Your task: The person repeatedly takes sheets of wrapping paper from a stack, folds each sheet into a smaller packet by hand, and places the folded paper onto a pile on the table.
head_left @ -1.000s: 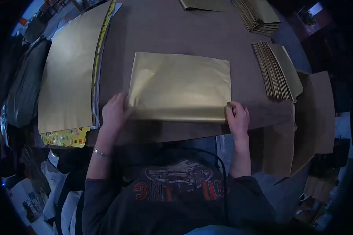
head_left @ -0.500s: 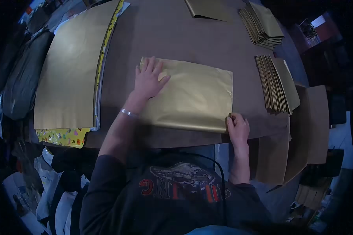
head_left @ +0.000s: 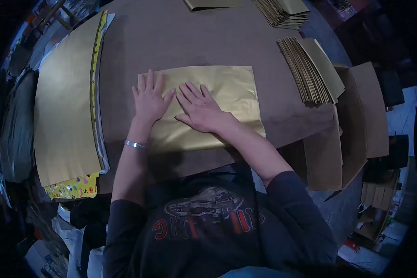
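A sheet of gold paper (head_left: 231, 88), folded over along the edge close to me, lies on the brown table (head_left: 180, 34). My left hand (head_left: 152, 102) rests flat on the sheet's left part, its fingers spread toward the far edge. Beside it, my right hand (head_left: 201, 109) presses flat on the middle of the paper with fingers stretched out. Neither hand grips anything. The paper's right side shows some wrinkles, and my forearms cover part of its near edge.
To the left lies a stack of large gold sheets (head_left: 67, 102) over yellow patterned paper (head_left: 74, 187). Folded gold pieces stand in one bundle (head_left: 306, 72) at right and another bundle (head_left: 282, 14) behind it. Another folded gold sheet (head_left: 213, 3) is at the far edge. An open cardboard box (head_left: 324, 162) adjoins the table's right.
My right hand has left the sheet's near right corner and moved left onto its middle, opening flat. My left hand stays on the left part. The camera view has shifted.
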A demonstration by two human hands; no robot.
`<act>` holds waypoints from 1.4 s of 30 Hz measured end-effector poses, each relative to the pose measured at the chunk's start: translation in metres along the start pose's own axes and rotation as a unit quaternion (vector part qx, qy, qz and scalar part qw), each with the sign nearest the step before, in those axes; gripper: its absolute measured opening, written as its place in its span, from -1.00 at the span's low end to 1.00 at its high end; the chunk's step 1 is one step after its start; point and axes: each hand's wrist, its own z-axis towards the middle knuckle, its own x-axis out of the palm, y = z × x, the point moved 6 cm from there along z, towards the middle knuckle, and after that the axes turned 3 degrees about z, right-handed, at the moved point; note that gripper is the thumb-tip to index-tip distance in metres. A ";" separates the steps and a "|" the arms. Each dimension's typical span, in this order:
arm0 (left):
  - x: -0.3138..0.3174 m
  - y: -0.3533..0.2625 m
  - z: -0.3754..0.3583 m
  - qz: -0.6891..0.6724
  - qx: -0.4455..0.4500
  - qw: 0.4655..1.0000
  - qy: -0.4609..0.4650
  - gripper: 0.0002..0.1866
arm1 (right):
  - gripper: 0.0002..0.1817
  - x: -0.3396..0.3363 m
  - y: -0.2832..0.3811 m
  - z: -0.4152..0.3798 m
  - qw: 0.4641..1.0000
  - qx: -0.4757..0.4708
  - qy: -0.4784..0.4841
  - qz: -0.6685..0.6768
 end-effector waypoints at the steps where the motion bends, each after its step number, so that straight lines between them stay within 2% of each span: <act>1: -0.001 -0.001 0.000 0.004 -0.001 1.000 0.000 -0.28 | -0.20 -0.003 -0.015 0.000 0.998 0.048 -0.002 -0.027; 5: -0.001 -0.002 0.001 0.017 -0.005 1.000 0.005 -0.27 | -0.14 -0.023 -0.090 -0.017 0.976 0.207 -0.028 -0.060; 9: -0.002 -0.004 -0.001 0.033 -0.018 0.999 0.005 -0.28 | -0.15 -0.039 -0.142 -0.043 0.955 0.268 -0.054 -0.110; 11: -0.001 -0.015 -0.008 0.012 -0.039 0.999 0.016 -0.27 | -0.16 -0.029 -0.148 -0.043 0.957 0.250 -0.058 -0.135; 13: -0.005 -0.053 -0.018 -0.037 0.001 0.999 0.028 -0.27 | -0.18 -0.033 -0.148 -0.042 0.953 0.251 -0.073 -0.151; 15: -0.006 -0.103 -0.041 -0.089 0.063 0.994 -0.004 -0.28 | -0.19 -0.034 -0.144 -0.043 0.957 0.246 -0.078 -0.135; 17: -0.016 -0.134 -0.060 -0.117 0.097 0.987 0.046 -0.28 | -0.19 -0.034 -0.147 -0.043 0.955 0.246 -0.084 -0.141; 18: -0.015 -0.135 -0.067 -0.119 0.115 0.985 0.043 -0.27 | -0.18 -0.036 -0.144 -0.044 0.957 0.243 -0.097 -0.126; 20: -0.019 -0.122 -0.079 -0.116 0.115 0.985 0.052 -0.27 | -0.17 -0.034 -0.148 -0.043 0.954 0.247 -0.092 -0.140; 23: -0.030 -0.071 -0.102 -0.104 0.093 0.990 0.001 -0.26 | -0.16 -0.031 -0.152 -0.040 0.952 0.251 -0.073 -0.160; 26: -0.035 -0.012 -0.125 -0.029 0.024 0.999 0.033 -0.27 | -0.14 -0.031 -0.154 -0.041 0.952 0.251 -0.066 -0.165; 29: -0.038 0.034 -0.146 -0.028 -0.018 0.998 0.055 -0.33 | -0.15 -0.030 -0.153 -0.040 0.951 0.253 -0.070 -0.162; 32: -0.035 0.042 -0.152 -0.030 -0.033 0.997 0.059 -0.36 | -0.17 -0.031 -0.152 -0.039 0.954 0.249 -0.073 -0.150; 34: -0.036 0.041 -0.152 -0.037 -0.036 0.997 0.053 -0.37 | -0.18 -0.032 -0.144 -0.037 0.944 0.294 -0.040 -0.143; 35: -0.036 0.040 -0.151 -0.040 -0.034 0.997 0.049 -0.37 | -0.19 -0.029 -0.136 -0.035 0.945 0.294 -0.034 -0.138; 37: -0.034 0.041 -0.151 -0.038 -0.040 0.997 0.058 -0.37 | -0.18 -0.018 -0.095 -0.023 0.957 0.261 0.038 -0.118; 39: -0.032 0.042 -0.152 -0.018 -0.020 0.998 0.054 -0.36 | -0.18 -0.002 -0.030 -0.013 0.978 0.187 0.039 -0.085; 41: -0.029 0.042 -0.151 -0.013 -0.028 0.997 0.068 -0.35 | -0.19 0.028 0.032 0.000 0.996 0.079 -0.030 -0.030; 42: -0.026 0.043 -0.151 -0.007 -0.032 0.996 0.081 -0.35 | -0.21 0.042 0.059 0.007 0.998 0.045 -0.026 -0.020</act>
